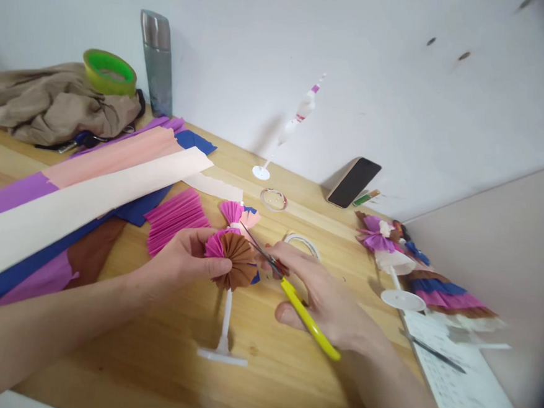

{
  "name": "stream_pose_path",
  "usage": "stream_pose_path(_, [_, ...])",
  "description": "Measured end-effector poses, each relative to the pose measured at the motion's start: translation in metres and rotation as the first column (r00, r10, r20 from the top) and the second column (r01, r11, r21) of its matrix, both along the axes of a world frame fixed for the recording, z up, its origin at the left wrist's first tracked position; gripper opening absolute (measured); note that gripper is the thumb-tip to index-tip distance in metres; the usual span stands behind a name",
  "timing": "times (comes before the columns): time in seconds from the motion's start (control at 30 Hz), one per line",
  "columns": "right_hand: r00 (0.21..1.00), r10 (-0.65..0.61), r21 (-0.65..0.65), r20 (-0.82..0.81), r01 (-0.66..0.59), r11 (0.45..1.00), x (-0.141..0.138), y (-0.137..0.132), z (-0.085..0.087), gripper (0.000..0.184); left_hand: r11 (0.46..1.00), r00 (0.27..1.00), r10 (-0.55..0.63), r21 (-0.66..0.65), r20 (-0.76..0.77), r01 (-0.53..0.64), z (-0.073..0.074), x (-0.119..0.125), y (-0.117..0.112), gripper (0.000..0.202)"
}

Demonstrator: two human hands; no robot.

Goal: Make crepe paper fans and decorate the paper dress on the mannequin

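My left hand (189, 257) pinches a pleated paper figure (235, 263) by its brown and magenta fan. The figure is on a white stand (224, 343) with a flat foot. Above the fan, magenta, peach and blue paper spreads out from a white band. In my right hand (321, 297) is a pair of scissors (308, 318) with yellow handles. Their dark blades point up and left, with the tips close to the peach paper by the band. Whether the tips touch the paper I cannot tell. My right fingers partly hide the scissors.
Crepe paper strips (81, 197) and a pleated magenta piece (178, 219) lie left. Behind are a bottle (157, 65), green tape (110, 71), brown cloth (50, 101), a decorated white stand (261, 172) and a phone (353, 182). Paper-dressed figures (447, 291) and a pen (436, 352) are right.
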State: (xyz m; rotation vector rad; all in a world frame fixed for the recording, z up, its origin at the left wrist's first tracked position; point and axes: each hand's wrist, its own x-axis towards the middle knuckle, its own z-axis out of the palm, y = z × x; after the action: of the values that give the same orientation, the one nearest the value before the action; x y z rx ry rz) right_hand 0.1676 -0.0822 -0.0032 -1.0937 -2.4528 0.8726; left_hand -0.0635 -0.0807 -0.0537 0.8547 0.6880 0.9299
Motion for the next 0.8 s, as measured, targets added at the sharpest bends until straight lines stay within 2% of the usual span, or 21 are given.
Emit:
stream_pose_path(0.1, [0.999,0.013,0.005,0.034,-0.013,1.0,0.001,-0.002,-0.001,0.047,0.999,0.997,-0.049,0.018,-0.061,0.05,0.006,0.0,-0.001,0.032])
stream_pose_path(0.4, [0.985,0.022,0.089,0.169,-0.037,0.995,0.0,-0.009,0.005,0.043,0.994,0.982,-0.057,0.078,-0.178,0.072,0.013,-0.001,-0.002,0.025])
stream_pose_path(0.57, [0.984,0.019,0.118,0.179,-0.04,0.992,0.001,-0.011,0.006,0.044,0.989,0.983,-0.054,0.123,-0.175,0.076,0.017,0.0,-0.003,0.018])
stream_pose_path(0.8, [0.984,0.025,0.12,0.174,-0.046,0.992,0.001,-0.009,0.006,0.04,0.985,0.96,-0.028,0.157,-0.279,0.075,0.013,-0.002,-0.002,0.02])
